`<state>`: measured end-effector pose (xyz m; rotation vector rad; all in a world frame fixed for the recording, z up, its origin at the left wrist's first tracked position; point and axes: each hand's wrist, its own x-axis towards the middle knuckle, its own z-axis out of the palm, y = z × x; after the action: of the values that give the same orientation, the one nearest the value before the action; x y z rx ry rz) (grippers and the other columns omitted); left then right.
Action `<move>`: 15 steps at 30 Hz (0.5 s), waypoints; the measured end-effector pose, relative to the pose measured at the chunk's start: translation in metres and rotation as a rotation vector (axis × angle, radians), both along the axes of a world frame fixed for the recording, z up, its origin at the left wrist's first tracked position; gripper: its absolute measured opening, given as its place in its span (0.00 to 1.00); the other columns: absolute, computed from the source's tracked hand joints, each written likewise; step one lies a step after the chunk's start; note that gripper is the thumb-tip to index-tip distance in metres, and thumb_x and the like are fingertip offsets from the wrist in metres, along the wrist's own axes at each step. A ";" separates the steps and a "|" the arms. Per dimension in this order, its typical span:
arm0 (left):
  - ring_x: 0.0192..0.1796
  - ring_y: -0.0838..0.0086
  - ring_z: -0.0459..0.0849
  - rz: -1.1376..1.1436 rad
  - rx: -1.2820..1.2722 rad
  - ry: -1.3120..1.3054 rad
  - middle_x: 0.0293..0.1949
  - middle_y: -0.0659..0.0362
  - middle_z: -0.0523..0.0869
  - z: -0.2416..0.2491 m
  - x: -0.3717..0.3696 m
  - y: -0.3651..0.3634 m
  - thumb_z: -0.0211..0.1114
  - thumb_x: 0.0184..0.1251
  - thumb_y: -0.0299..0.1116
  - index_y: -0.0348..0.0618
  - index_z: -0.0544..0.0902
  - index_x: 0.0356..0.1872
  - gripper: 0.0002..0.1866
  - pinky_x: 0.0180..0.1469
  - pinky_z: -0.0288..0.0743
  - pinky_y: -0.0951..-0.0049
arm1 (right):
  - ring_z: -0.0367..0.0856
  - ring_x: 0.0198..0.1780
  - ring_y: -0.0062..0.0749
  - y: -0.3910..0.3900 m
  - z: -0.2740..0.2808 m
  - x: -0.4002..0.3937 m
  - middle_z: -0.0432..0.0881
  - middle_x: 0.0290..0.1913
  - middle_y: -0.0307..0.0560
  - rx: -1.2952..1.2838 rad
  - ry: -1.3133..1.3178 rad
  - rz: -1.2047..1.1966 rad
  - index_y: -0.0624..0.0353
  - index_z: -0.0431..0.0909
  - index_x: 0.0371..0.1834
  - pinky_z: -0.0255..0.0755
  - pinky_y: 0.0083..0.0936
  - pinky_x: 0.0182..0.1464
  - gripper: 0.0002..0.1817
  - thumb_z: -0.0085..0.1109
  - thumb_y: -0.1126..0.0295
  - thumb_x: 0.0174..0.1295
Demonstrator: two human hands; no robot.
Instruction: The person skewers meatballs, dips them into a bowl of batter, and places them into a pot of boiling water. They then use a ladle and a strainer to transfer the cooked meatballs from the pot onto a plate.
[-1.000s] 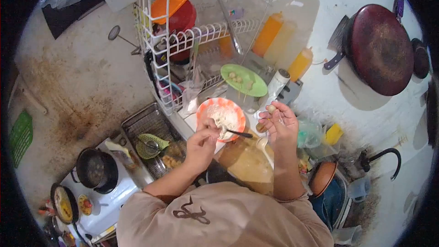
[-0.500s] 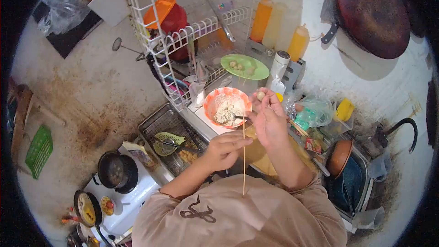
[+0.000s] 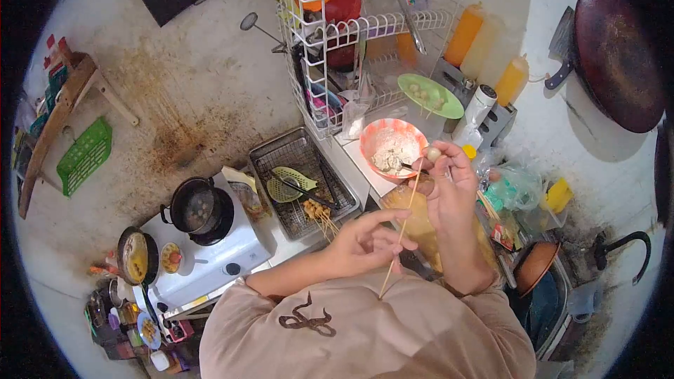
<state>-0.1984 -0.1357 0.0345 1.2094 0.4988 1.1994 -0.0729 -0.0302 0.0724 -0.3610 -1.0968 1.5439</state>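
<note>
A thin wooden skewer [image 3: 411, 205] slants upward in my left hand [image 3: 368, 242], its lower end against my shirt. Between the fingertips of my right hand [image 3: 455, 186] is a small pale ball [image 3: 432, 155], close to the skewer's upper end. Just beyond lies an orange-and-white bowl [image 3: 368, 138] of flour-like powder with a lumpy mix and a dark-handled utensil in it. Farther back, a green plate [image 3: 453, 109] carries several similar balls with sticks. Under my right forearm is a round tan surface [image 3: 400, 200].
To the left, a wire-mesh tray [image 3: 275, 146] holds a green slotted ladle [image 3: 283, 186] and skewered food. A pot [image 3: 193, 205] with balls sits on the white stove [image 3: 242, 235], beside a frying pan [image 3: 137, 256]. A dish rack [image 3: 302, 56] stands behind; the sink [image 3: 544, 305] is at right.
The view has turned left, showing more of the stove. The skewer has gone from nearly upright to slanted, and the ball in my right hand is nearer its tip.
</note>
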 end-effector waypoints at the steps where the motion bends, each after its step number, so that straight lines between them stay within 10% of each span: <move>1: 0.33 0.74 0.79 -0.001 0.002 0.009 0.41 0.47 0.77 -0.001 -0.001 -0.003 0.48 0.59 0.19 0.42 0.54 0.59 0.26 0.38 0.75 0.74 | 0.75 0.35 0.26 -0.004 0.002 -0.001 0.72 0.37 0.45 -0.004 -0.005 0.015 0.63 0.65 0.43 0.79 0.24 0.29 0.11 0.46 0.72 0.58; 15: 0.31 0.77 0.78 0.115 -0.044 0.031 0.39 0.49 0.78 0.005 0.000 -0.037 0.48 0.60 0.21 0.42 0.55 0.59 0.25 0.37 0.74 0.77 | 0.76 0.28 0.27 -0.019 0.006 -0.011 0.73 0.35 0.45 0.061 -0.162 0.119 0.65 0.70 0.40 0.78 0.22 0.26 0.11 0.50 0.72 0.56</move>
<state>-0.1986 -0.1727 0.0395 1.1767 0.6217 1.2618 -0.0842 -0.0488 0.0784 -0.3905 -1.3088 1.6026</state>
